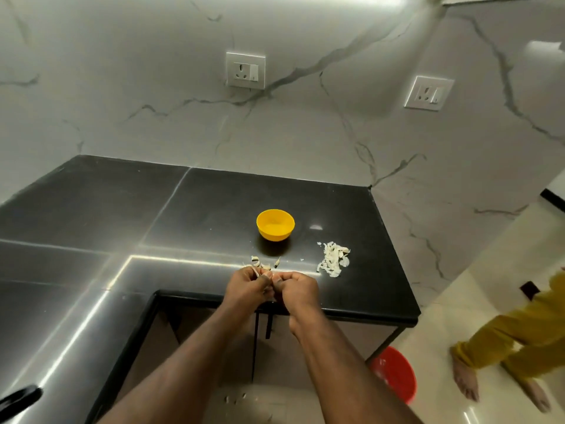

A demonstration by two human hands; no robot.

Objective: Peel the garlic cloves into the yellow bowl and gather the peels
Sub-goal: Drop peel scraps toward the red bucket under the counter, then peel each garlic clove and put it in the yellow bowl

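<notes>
A small yellow bowl (275, 224) stands on the black countertop (214, 209). My left hand (247, 284) and my right hand (298, 287) meet above the counter's front edge, fingers curled together around a garlic clove (273, 285) that is mostly hidden between them. A strip of peel sticks up from my left fingers. A few loose garlic pieces and peels (261, 263) lie just beyond my hands. A pile of white peels (334, 263) sits to the right of the bowl.
The counter is L-shaped, with its front edge under my wrists and a marble wall with two sockets behind. On the floor to the right are a red tub (394, 373) and another person's legs in yellow trousers (513, 341). Bits of peel lie on the floor.
</notes>
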